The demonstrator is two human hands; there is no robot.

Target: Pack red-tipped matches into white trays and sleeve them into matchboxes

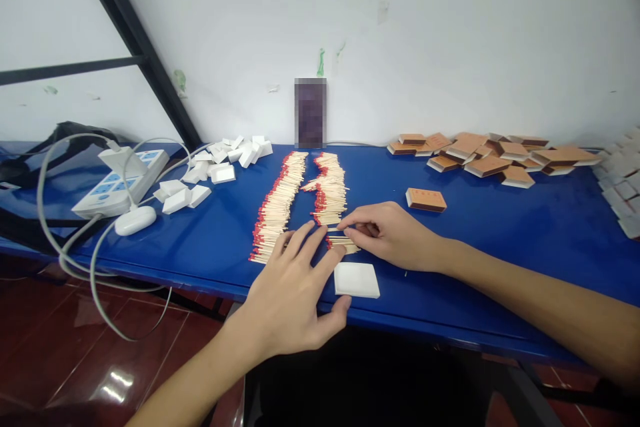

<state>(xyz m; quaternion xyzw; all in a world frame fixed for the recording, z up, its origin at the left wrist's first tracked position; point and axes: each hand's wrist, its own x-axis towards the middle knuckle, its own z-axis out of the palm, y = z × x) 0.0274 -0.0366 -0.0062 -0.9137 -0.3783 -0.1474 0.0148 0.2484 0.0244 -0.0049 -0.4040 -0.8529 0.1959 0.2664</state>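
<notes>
Red-tipped matches lie in two long rows on the blue table: a left row (280, 203) and a right row (331, 180). At the near end of the right row, a small separate group of matches (343, 244) lies beneath my fingers. My left hand (293, 297) is spread, its fingertips at the red heads and thumb low beside a white matchbox tray (357, 279). Reaching in from the right, my right hand (393, 235) pinches at the plain ends of matches; how many are between thumb and forefinger is hidden. The tray lies just below that group.
Orange matchbox sleeves (487, 155) are heaped at the back right, with one matchbox sleeve (426, 199) nearer. White trays (220, 163) are piled at back left. A power strip (123, 180) with cables lies left. A pixelated dark rectangle (311, 113) stands against the wall.
</notes>
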